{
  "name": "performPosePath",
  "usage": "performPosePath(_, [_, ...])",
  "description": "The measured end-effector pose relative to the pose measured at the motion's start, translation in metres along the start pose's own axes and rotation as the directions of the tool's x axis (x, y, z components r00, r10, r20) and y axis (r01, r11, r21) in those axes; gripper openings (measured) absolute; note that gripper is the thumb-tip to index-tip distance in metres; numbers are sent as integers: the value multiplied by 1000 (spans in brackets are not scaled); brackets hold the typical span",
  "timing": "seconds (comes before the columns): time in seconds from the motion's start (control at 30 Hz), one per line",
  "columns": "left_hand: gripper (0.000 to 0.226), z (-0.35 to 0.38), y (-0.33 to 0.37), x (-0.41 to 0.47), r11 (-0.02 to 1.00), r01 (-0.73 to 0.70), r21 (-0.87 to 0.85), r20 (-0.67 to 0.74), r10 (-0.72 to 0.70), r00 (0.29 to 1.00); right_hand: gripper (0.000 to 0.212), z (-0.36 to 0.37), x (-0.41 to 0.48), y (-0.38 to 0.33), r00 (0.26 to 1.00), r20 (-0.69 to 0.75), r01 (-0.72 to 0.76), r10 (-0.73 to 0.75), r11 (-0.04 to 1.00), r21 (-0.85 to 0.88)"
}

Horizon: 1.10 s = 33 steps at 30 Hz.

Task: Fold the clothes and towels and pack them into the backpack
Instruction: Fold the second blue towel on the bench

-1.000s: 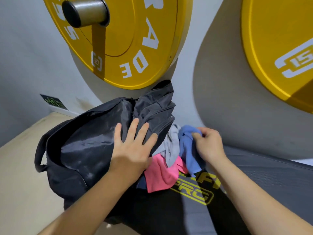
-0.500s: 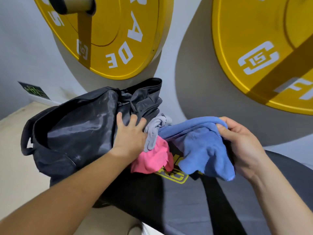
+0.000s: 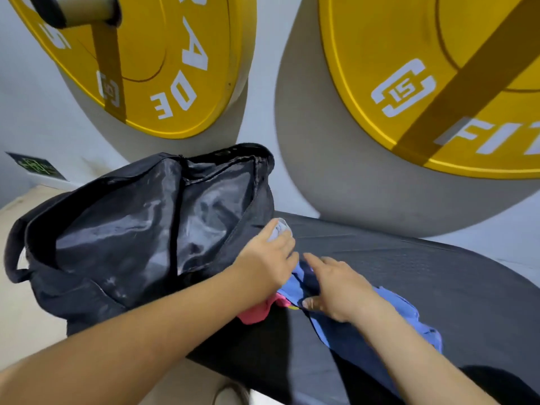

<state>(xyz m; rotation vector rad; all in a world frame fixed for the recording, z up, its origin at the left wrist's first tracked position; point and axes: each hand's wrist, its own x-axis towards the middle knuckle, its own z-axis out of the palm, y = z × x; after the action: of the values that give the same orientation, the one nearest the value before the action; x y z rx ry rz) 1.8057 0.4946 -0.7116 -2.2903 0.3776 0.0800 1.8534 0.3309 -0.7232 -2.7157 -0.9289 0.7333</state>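
Pressing soft blue cloth [image 3: 409, 311] flat under released right hand [image 3: 336, 287]; left hand [image 3: 267, 261] grasps bunched pale grey cloth [image 3: 279, 229]. Both limp, light; judged best taken by corners.

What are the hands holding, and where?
The left hand grips a bunch of the grey cloth, one end poking out; the right hand rests flat on the blue cloth.

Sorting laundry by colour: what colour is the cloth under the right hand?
Blue: the soft blue cloth lies under the right hand, clearest in head view.
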Motion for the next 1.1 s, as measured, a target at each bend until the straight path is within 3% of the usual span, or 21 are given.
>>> performPosePath(0.07, [44,16,-1,6,998,-11,54,86,6,996,48,20,12,0,992,-124,5,-13,998,-63])
performPosePath(0.17, [27,35,-16,4,999,10,31,134,-14,991,13,29,20,7,960,-280,-3,-18,997,-75])
performPosePath(0.3, [15,39,-29,4,995,49,-82,112,-40,993,21,-4,26,35,952,-283,-78,117,986,144])
performPosePath(0.4, [26,41,-43,6,980,152,-128,157,-132,979,16,-42,18,71,941,-273,-157,197,974,161])
performPosePath(0.47, [32,50,-47,5,978,199,-68,218,-180,959,19,-61,6,96,935,-240,-203,263,947,248])
performPosePath(0.6, [35,51,-33,10,992,122,3,316,-117,941,19,-87,-17,118,936,-123,-155,330,700,697])
performPosePath(0.73, [42,36,-35,9,978,42,-205,272,15,962,23,-100,-30,93,987,-20,-78,160,579,812])
performPosePath(0.8, [47,8,-39,5,861,90,-500,211,20,977,20,-108,-41,79,995,5,-58,104,523,851])
performPosePath(0.83, [45,-13,-40,2,712,116,-692,147,-18,989,17,-111,-47,73,996,11,-50,83,484,874])
performPosePath(0.9, [43,-60,-40,-5,267,83,-960,42,-155,987,14,-118,-61,63,999,6,-20,34,424,906])
performPosePath(0.97, [44,-104,-38,-15,-54,15,-998,30,-290,957,22,-123,-75,51,1000,-18,22,-13,382,924])
performPosePath(1.03, [34,-138,-38,-27,-189,-61,-980,27,-430,902,31,-129,-92,37,996,-54,77,-75,355,932])
performPosePath(1.1, [17,-161,-40,-42,-172,-115,-978,-4,-538,843,37,-138,-111,24,985,-101,143,-142,331,933])
